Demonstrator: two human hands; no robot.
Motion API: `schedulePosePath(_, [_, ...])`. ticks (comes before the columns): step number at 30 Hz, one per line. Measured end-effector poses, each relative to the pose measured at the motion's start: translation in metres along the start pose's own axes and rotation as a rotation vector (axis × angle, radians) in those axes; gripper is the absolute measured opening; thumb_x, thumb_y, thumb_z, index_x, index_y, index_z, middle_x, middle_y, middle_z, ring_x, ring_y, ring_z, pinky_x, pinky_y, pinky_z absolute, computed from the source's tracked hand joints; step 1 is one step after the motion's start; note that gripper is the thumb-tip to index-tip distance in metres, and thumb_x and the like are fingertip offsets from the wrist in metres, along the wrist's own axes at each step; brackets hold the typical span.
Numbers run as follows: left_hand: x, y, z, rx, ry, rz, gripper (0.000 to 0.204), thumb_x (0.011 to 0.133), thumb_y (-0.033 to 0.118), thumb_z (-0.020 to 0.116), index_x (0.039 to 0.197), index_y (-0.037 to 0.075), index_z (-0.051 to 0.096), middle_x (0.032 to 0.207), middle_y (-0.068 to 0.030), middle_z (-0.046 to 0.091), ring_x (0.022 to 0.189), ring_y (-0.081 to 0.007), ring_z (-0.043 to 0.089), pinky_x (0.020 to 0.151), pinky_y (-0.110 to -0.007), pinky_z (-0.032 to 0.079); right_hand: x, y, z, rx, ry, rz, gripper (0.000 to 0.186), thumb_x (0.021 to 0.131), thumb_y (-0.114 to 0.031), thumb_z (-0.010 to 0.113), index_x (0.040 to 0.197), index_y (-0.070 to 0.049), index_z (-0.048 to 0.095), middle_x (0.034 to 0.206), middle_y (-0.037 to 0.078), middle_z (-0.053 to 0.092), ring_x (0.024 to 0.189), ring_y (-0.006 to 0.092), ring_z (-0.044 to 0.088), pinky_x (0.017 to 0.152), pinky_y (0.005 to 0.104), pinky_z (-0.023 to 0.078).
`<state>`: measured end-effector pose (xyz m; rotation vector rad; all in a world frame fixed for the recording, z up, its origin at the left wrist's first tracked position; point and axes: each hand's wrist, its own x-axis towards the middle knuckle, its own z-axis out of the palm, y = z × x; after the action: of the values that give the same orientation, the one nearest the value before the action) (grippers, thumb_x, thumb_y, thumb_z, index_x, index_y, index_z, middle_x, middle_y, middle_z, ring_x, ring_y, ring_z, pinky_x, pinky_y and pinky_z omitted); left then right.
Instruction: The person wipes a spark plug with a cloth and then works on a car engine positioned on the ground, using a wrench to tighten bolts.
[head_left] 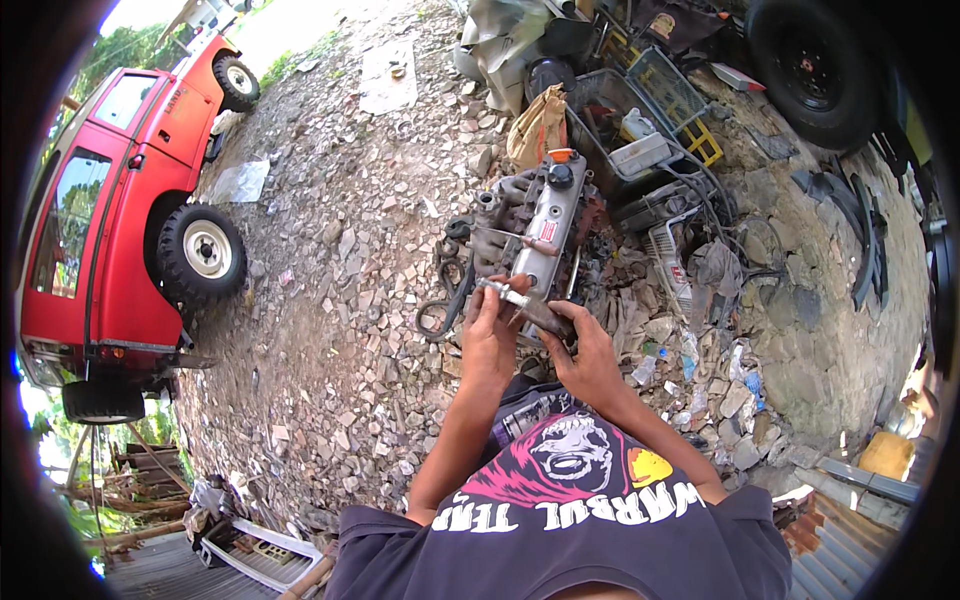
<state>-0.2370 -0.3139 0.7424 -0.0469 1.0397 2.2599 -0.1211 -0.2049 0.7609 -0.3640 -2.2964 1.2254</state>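
Gravel yard, red vehicle (110,200) parked left. Left hand (490,335) pinches a small metal part (503,292); right hand (585,355) clamps a dark tool (545,315) against it, just above the engine (545,220). Risk: a slip drops the part into loose stones.

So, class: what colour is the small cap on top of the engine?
Orange. The small cap sits at the far end of the grey engine, clearest in the head view.

The scene is lit by bright daylight; soft shadows are cast beneath the red vehicle (110,220). Edges are strongly bent and darkened by fisheye distortion, and the upper left is overexposed.
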Motion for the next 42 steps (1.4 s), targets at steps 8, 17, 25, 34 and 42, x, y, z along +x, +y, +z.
schedulePosePath(8, [-0.014,0.000,0.017,0.053,-0.199,0.064,0.026,0.106,0.025,0.048,0.122,0.008,0.057,0.134,-0.0159,0.060,0.126,-0.0258,0.055,0.105,-0.041,0.043,0.000,0.000,0.000,-0.029,0.102,-0.106,0.044,0.085,-0.008,0.075,0.125,-0.003,0.056,0.111,0.018,0.064,0.098,0.0368,0.062,0.084,0.0429,0.051])
schedulePosePath(17, [-0.026,0.002,0.019,0.045,-0.351,0.135,0.029,0.104,0.020,0.050,0.125,0.002,0.059,0.136,-0.0154,0.055,0.132,-0.0260,0.048,0.113,-0.042,0.035,-0.011,0.007,0.002,0.193,0.159,-0.113,0.045,0.081,0.000,0.077,0.120,-0.004,0.055,0.109,0.015,0.066,0.100,0.0267,0.064,0.079,0.0348,0.053])
schedulePosePath(25, [-0.033,0.018,0.027,0.169,-0.449,0.119,0.033,0.100,0.020,0.058,0.123,-0.003,0.062,0.128,-0.0107,0.055,0.124,-0.0226,0.052,0.108,-0.039,0.038,-0.014,-0.001,0.003,0.693,0.162,0.049,0.042,0.088,-0.005,0.075,0.123,0.000,0.052,0.109,0.011,0.065,0.102,0.0184,0.065,0.089,0.0309,0.051])
schedulePosePath(34, [-0.022,0.033,0.030,0.351,-0.421,0.103,0.032,0.100,0.019,0.059,0.121,-0.004,0.063,0.126,-0.0105,0.059,0.113,-0.0171,0.058,0.093,-0.031,0.047,0.004,-0.004,-0.006,1.017,-0.184,0.429,0.047,0.107,-0.042,0.043,0.119,0.002,0.057,0.078,0.003,0.061,0.068,0.0094,0.058,0.061,0.0223,0.044])
schedulePosePath(42, [0.002,0.011,0.006,0.018,-0.234,0.001,0.036,0.102,0.018,0.055,0.132,-0.001,0.054,0.125,-0.0133,0.064,0.116,-0.0239,0.061,0.102,-0.040,0.046,0.025,-0.025,0.009,0.839,-0.111,0.550,0.023,0.105,-0.026,0.053,0.113,-0.004,0.052,0.075,-0.004,0.050,0.065,0.0041,0.047,0.055,0.0200,0.036])
